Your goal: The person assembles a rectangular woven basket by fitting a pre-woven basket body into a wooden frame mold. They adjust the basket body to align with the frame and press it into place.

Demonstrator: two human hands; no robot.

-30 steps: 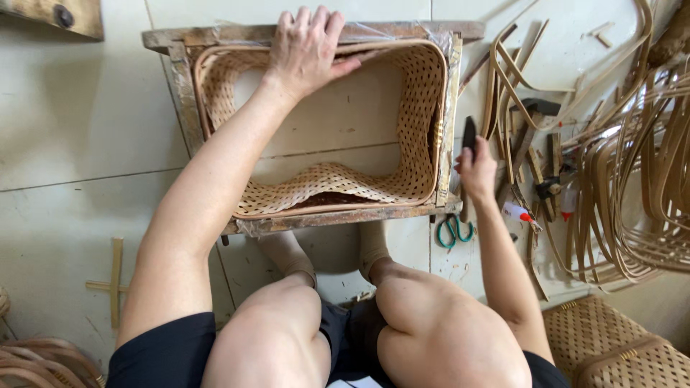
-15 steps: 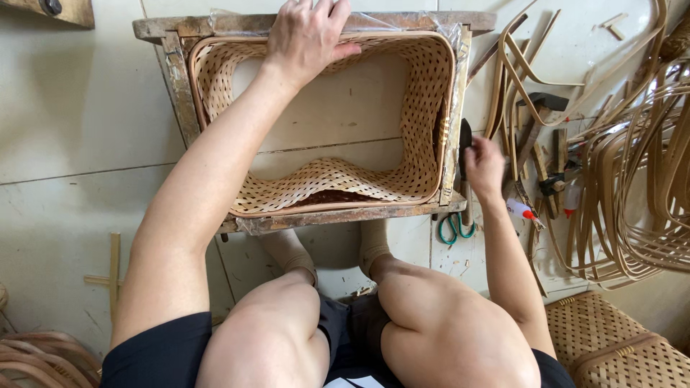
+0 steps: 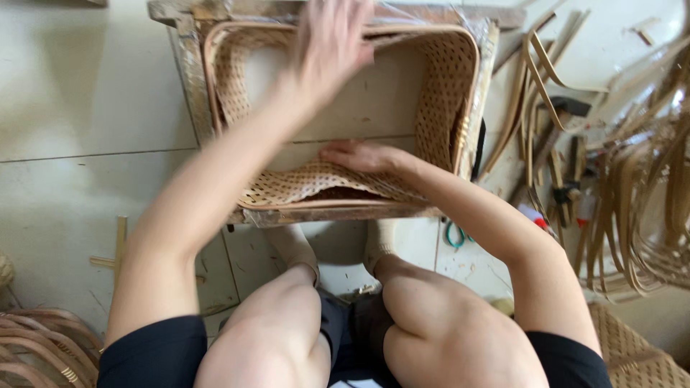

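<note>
The basket (image 3: 445,93) sits in a wooden frame (image 3: 188,86) on the floor. Right hand (image 3: 363,156) lies flat, fingers spread, on its near woven edge. Left hand (image 3: 330,43) hovers blurred at the far rim, fingers loose, holding nothing

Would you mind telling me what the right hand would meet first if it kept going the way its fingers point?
Probably the woven cane panel under the right hand, then the frame's left wall.

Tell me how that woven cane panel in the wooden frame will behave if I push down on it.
The woven cane panel would probably flex rather than stay stiff: its near edge already ripples in waves beside the right hand. It looks light, being thin open weave. The wooden frame around it seems rigid, so it should hold the edges somewhat.
</note>
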